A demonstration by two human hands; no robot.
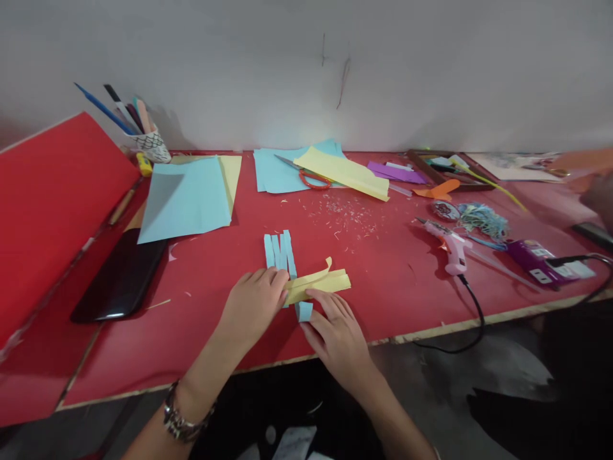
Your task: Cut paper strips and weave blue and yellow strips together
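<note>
Several narrow blue paper strips (280, 250) lie side by side on the red tabletop, running away from me. Yellow paper strips (341, 280) cross over them, one with its right end curling up. My left hand (256, 300) is closed, its fingertips gripping the left end of the yellow strips. My right hand (341, 337) rests with its forefinger on the yellow paper's near edge. Between its thumb and forefinger is the curled near end of a blue paper strip (304, 312). The left hand partly covers where the strips cross.
Blue sheets (189, 195) and a black phone (122, 278) lie left. Red-handled scissors (315, 181) sit under a yellow sheet (345, 171) behind. A pink glue gun (447, 246) with a cord and a purple box (541, 262) are right. Another person's hand (598, 198) shows at far right.
</note>
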